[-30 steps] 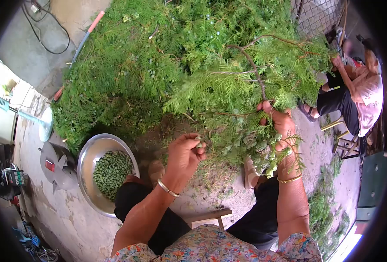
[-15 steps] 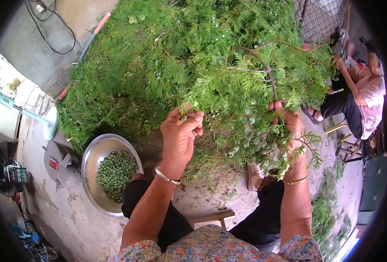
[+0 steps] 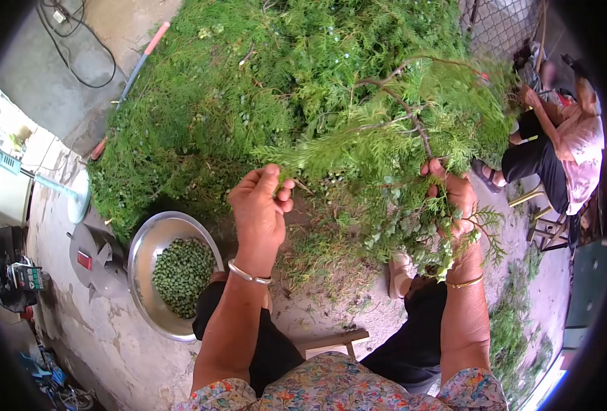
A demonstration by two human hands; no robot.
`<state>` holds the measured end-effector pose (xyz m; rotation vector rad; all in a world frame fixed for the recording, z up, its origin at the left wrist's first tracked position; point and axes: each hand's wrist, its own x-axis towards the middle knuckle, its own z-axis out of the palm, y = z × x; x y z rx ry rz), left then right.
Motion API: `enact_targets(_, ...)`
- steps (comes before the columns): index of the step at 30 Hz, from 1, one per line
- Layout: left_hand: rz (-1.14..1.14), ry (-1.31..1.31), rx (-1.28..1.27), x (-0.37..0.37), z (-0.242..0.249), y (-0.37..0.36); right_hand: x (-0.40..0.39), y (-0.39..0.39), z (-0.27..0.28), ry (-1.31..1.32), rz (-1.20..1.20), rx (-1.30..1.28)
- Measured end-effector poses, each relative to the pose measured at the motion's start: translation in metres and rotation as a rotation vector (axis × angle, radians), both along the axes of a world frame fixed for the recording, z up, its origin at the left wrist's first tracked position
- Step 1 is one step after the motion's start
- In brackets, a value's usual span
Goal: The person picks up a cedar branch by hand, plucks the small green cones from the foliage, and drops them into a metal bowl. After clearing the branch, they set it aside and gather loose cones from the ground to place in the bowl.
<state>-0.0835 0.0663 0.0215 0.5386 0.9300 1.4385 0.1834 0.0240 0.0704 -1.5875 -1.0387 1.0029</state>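
My right hand [image 3: 458, 197] is wrapped round the brown stem of a leafy evergreen branch [image 3: 413, 115], which spreads up and to both sides. Pale green cones [image 3: 380, 240] hang on its lower part, left of that hand. My left hand [image 3: 261, 205] is closed in a pinch beside the branch's left tips; what its fingers hold, if anything, I cannot make out. Down to its left stands a steel basin [image 3: 144, 255] with many picked green cones [image 3: 183, 277] in it.
A big heap of evergreen cuttings [image 3: 214, 103] lies ahead, with a long-handled tool [image 3: 135, 72] at its left edge. Another person [image 3: 557, 147] sits at the right, hands near branches. A fan [image 3: 79, 195] and a grey stool with a red box [image 3: 84, 259] are left.
My left hand has moved left, away from the branch, its fingers still curled. The branch has shifted slightly and its foliage is blurred. My right hand keeps its grip in nearly the same place.
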Motion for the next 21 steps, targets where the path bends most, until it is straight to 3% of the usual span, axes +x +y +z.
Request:
enact_targets(2, 0.051, -0.026, -0.007, -0.007, 0.002, 0.003, -0.005, -0.004, 0.008, -0.311, 0.022, -0.068)
enact_targets(5, 0.139, -0.058, -0.017, -0.019, 0.006, 0.006, -0.009, -0.005, 0.007, -0.328, 0.126, -0.084)
enact_targets(7, 0.248, -0.088, -0.095, -0.027, 0.009, 0.009, -0.01, -0.005, 0.0, -0.196, 0.075, -0.139)
enact_targets(9, 0.235, -0.185, -0.079, -0.05, -0.003, 0.016, -0.01, -0.005, -0.001, -0.116, 0.071, -0.033)
enact_targets(11, 0.123, -0.437, -0.034, -0.076, -0.008, 0.023, 0.003, 0.0, -0.002, 0.298, -0.028, 0.0)
enact_targets(13, 0.053, -0.459, -0.016, -0.078, 0.002, 0.021, 0.009, 0.004, 0.001, 0.391, -0.059, 0.034)
enact_targets(17, -0.089, -0.452, -0.048, -0.06, 0.011, 0.015, 0.009, 0.002, 0.008, 0.295, -0.074, -0.023)
enact_targets(19, -0.299, -0.428, 0.112, -0.052, 0.005, 0.012, 0.011, 0.002, 0.002, 0.367, -0.016, -0.03)
enact_targets(21, -0.242, -0.244, 0.141, -0.037, 0.017, 0.003, 0.004, 0.002, 0.007, 0.312, -0.01, 0.006)
